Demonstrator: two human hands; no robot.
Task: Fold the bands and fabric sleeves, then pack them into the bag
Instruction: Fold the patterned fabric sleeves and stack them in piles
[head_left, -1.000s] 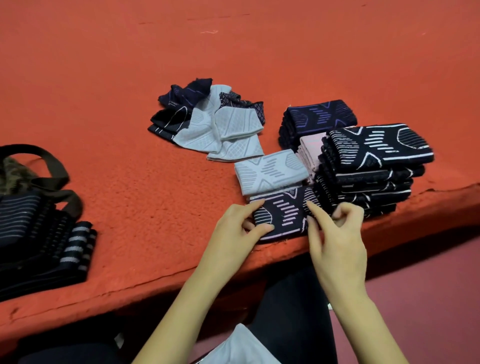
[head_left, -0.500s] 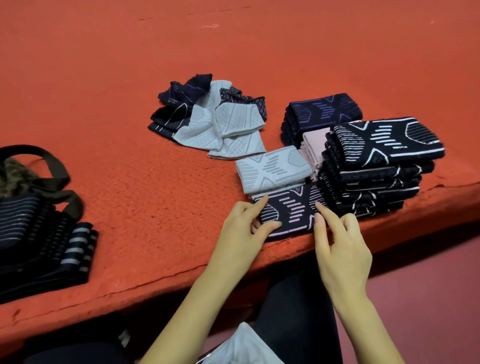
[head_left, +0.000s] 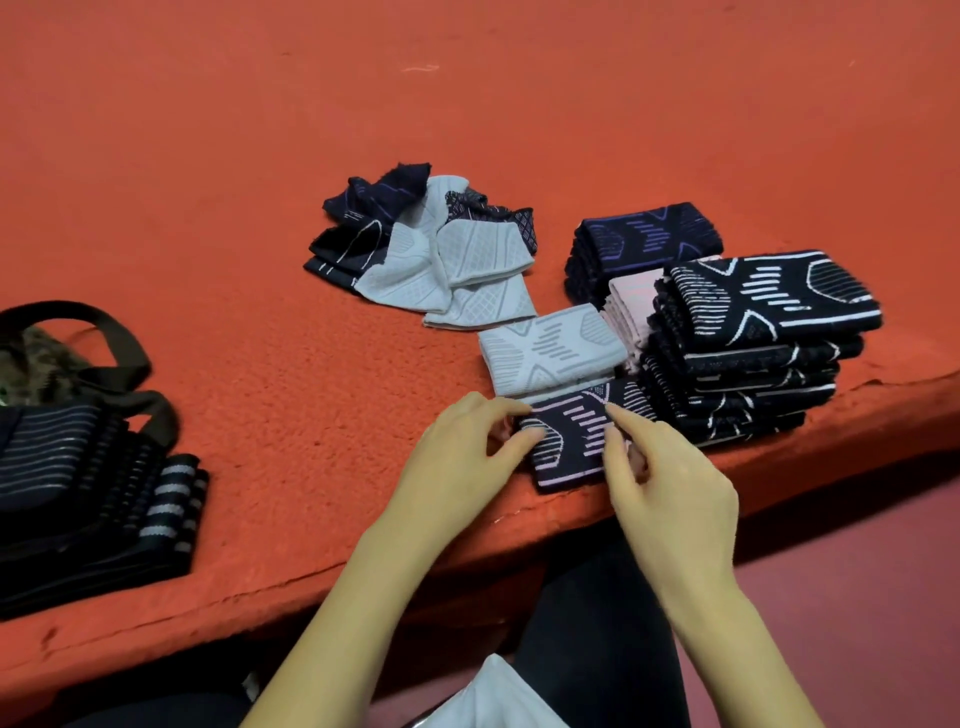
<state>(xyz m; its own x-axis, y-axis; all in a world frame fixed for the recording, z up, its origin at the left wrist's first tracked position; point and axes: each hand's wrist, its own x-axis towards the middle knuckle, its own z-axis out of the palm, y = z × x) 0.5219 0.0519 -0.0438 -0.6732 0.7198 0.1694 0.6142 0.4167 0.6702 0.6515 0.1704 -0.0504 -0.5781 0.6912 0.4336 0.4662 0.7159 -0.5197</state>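
We work on a dark patterned sleeve (head_left: 571, 441) lying at the near edge of the red surface (head_left: 260, 260), at about six o'clock from the loose unfolded heap (head_left: 421, 249); our left hand (head_left: 462, 457) pinches its left end between thumb and forefinger, and our right hand (head_left: 670, 493) has the forefinger laid on its top face with the other fingers curled at its right end — whether they grip cloth we cannot tell. We judge the hands sit at the two ends so the fold can be squared and kept flat; the sleeve's long axis runs roughly from eight to two o'clock, parallel to the folded grey sleeve (head_left: 550, 353) just behind it. The folded stacks (head_left: 753, 338) wait at three o'clock, sorted by colour — likely for packing; the bag (head_left: 62, 364) rests far off at nine o'clock.
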